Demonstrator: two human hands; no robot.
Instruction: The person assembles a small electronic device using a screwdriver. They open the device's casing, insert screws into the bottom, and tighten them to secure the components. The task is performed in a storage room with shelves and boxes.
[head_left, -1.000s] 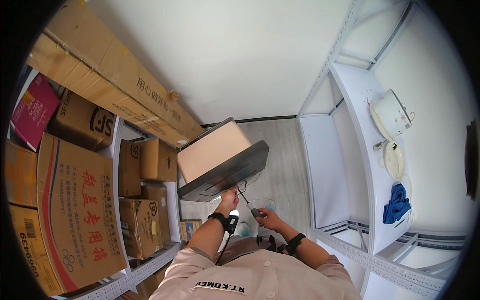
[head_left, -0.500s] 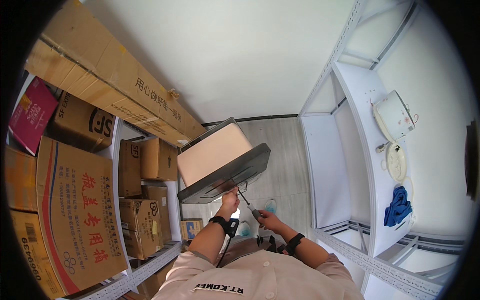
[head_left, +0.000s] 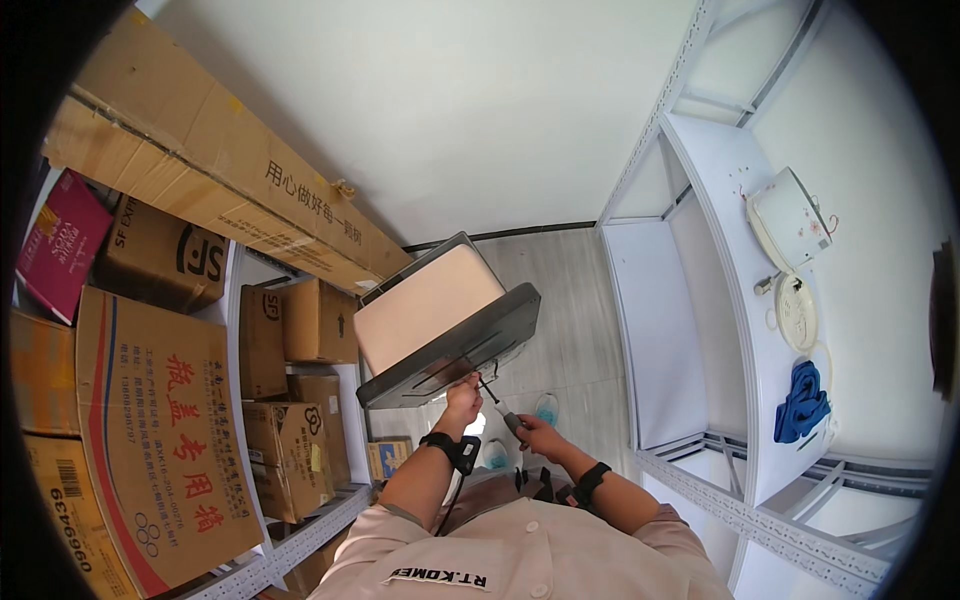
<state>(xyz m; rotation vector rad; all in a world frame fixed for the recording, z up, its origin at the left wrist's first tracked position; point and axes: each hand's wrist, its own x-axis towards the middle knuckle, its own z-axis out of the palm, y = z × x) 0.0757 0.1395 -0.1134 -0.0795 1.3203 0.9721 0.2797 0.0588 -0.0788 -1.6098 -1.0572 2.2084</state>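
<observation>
A boxy piece with a beige top and a dark grey frame stands tilted in front of me. My left hand is at the lower side of that frame, fingers closed in a pinch; what they hold is too small to make out. My right hand is wrapped round the grey handle of a screwdriver. Its thin dark shaft slants up and left to the frame, close beside my left fingertips. The exact spot where the tip meets the frame cannot be seen clearly.
Cardboard boxes fill the shelving on the left, under a long carton. A white shelf on the right bears a white patterned pot, a pale lid-like piece and a blue cloth. My shoes show on the floor below.
The view has shifted slightly. Both hands and the screwdriver keep nearly the same place against the dark frame.
</observation>
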